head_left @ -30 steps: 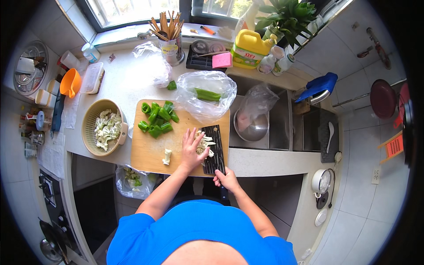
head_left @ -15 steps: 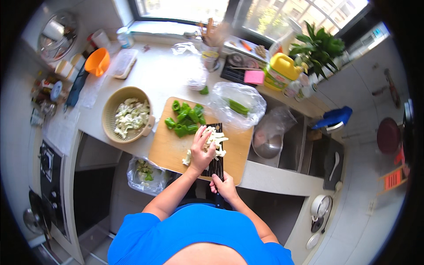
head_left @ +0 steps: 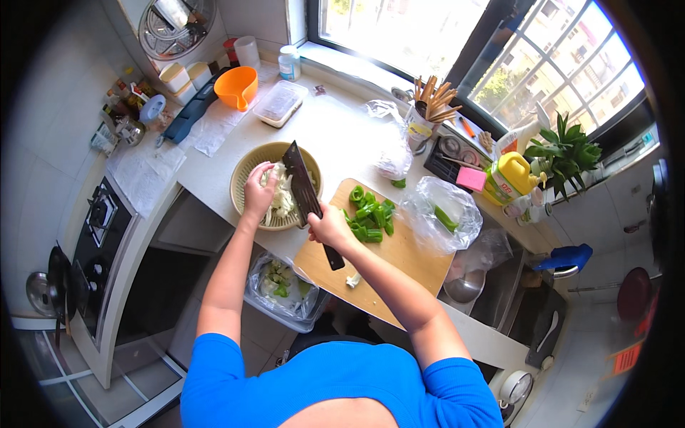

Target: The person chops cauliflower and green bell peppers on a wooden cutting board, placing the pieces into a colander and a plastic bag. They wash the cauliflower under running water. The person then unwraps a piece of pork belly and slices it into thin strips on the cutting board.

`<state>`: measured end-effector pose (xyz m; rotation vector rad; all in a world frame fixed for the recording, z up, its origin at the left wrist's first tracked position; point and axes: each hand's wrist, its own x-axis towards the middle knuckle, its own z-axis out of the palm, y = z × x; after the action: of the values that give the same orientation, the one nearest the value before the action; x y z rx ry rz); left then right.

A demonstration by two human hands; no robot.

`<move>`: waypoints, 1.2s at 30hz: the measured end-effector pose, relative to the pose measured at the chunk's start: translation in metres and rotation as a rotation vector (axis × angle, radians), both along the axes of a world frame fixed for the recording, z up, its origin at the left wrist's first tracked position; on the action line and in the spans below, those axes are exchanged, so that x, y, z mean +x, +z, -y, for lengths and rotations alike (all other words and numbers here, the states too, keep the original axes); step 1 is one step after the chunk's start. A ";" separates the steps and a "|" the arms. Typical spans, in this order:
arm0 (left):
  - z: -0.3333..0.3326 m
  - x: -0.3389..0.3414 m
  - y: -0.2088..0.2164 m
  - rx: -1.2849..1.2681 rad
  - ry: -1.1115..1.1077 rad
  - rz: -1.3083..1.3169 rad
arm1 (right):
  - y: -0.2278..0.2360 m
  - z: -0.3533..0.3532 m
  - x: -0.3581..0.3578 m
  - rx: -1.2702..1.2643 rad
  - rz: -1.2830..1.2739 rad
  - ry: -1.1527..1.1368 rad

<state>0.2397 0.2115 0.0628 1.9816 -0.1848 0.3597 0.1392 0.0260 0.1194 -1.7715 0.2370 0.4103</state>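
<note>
My right hand (head_left: pixel 329 225) grips the handle of a black cleaver (head_left: pixel 300 178), its blade tilted over the right part of a beige colander (head_left: pixel 239 207). On the left of the blade, my left hand (head_left: pixel 259 191) curls its fingers round white cauliflower pieces (head_left: pixel 282 196) at the colander. Which pieces lie in the colander and which are against the hand or blade is hard to tell apart. Cut green peppers (head_left: pixel 371 217) lie on the wooden cutting board (head_left: pixel 410 267), beneath and beyond my right forearm. One small cauliflower piece (head_left: pixel 352 280) sits near the board's front edge.
A bag-lined bin (head_left: pixel 300 317) with vegetable scraps stands below the counter edge. Right of the board are a clear plastic bag (head_left: pixel 457 207) with a green pepper and a metal bowl (head_left: pixel 465 285) by the sink. An orange bowl (head_left: pixel 235 85) and a lidded container (head_left: pixel 280 103) stand behind the colander.
Both hands have moved left from the board to the colander, bringing the cleaver and cauliflower along. One small cauliflower piece stayed on the board. The view has shifted left.
</note>
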 end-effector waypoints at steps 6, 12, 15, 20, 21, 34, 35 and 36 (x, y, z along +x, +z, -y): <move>-0.009 0.010 0.008 0.283 -0.253 0.072 | 0.020 0.016 0.015 -0.158 0.055 0.058; 0.020 0.021 -0.015 0.425 -0.633 0.177 | 0.033 0.060 0.013 0.350 -0.167 -0.162; 0.038 0.021 -0.034 0.658 -0.633 0.105 | 0.043 0.080 -0.002 0.485 -0.222 -0.234; 0.048 0.022 -0.018 0.946 -0.581 -0.049 | 0.062 0.121 -0.048 0.520 -0.239 -0.269; 0.046 0.022 -0.012 0.945 -0.576 -0.099 | 0.066 0.129 -0.059 0.505 -0.248 -0.282; 0.100 -0.135 0.027 0.428 -0.821 -0.301 | 0.078 0.200 -0.191 0.360 -0.318 -0.383; 0.114 -0.155 0.017 0.439 -0.815 -0.264 | 0.078 0.199 -0.198 0.338 -0.318 -0.388; 0.123 -0.171 0.004 0.452 -0.803 -0.230 | 0.077 0.199 -0.204 0.337 -0.309 -0.374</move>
<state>0.0691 0.0881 0.0670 2.1690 -0.9396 -0.4641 -0.0644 -0.1726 0.1969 -1.2939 0.6670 0.4223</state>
